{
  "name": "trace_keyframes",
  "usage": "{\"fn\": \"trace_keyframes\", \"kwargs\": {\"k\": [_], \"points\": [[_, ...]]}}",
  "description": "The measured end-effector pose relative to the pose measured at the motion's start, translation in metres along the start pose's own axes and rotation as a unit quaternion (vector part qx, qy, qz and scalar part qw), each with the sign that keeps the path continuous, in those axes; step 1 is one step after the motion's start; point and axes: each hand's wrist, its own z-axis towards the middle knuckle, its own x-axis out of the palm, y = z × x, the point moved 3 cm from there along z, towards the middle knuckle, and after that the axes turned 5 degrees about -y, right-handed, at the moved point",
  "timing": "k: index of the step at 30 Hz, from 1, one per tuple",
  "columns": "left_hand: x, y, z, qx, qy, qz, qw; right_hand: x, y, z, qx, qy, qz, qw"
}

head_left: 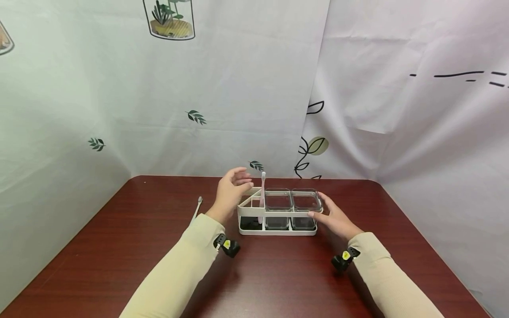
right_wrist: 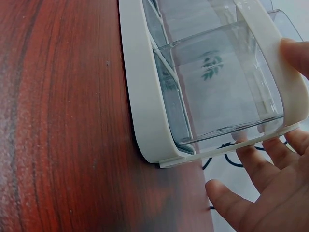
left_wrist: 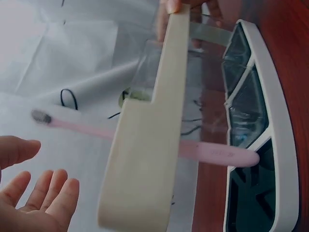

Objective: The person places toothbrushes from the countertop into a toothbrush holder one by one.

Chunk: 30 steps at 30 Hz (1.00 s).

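Note:
A white toothbrush holder (head_left: 251,212) stands on the table, with two clear cups (right_wrist: 217,82) side by side in its right part. One pink toothbrush (left_wrist: 212,153) stands upright in the left section, its bristles above the rim and its handle end down at the dark base. My left hand (head_left: 229,194) is just left of this brush, fingers spread and bent a little, with nothing between them. At the other end, my right hand (head_left: 336,219) grips the holder's rim, thumb on the front and fingers round the side.
Another toothbrush (head_left: 197,206) lies on the table to the left, partly hidden by my left sleeve. The dark red wooden table (head_left: 274,274) reaches back to a white printed cloth (head_left: 246,79), which also hangs along both sides.

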Motion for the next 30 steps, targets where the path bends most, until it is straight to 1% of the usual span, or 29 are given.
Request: {"fn": "trace_keyframes", "kwargs": {"k": [7,12,18,23,27,30], "points": [[-0.019,-0.001,0.004,-0.048,0.012,-0.025,0.9984,0.000,0.000,0.000,-0.005,0.000,0.002,1.0000],[-0.031,0.000,0.005,-0.062,0.017,-0.049,0.9968,0.000,-0.002,0.001,-0.010,0.000,0.004,0.9999],[-0.044,0.001,0.007,-0.073,0.017,-0.040,0.9964,0.000,-0.004,0.001,-0.009,-0.006,-0.004,0.9999],[-0.057,0.005,0.012,-0.089,0.003,-0.023,0.9958,-0.001,-0.005,0.000,-0.002,-0.009,-0.008,0.9999],[-0.069,0.007,0.015,-0.096,-0.008,-0.013,0.9952,-0.001,-0.006,0.001,-0.008,-0.008,-0.004,0.9999],[-0.078,0.008,0.017,-0.103,-0.014,-0.016,0.9944,0.000,-0.007,0.002,-0.011,-0.006,-0.005,0.9999]]}}
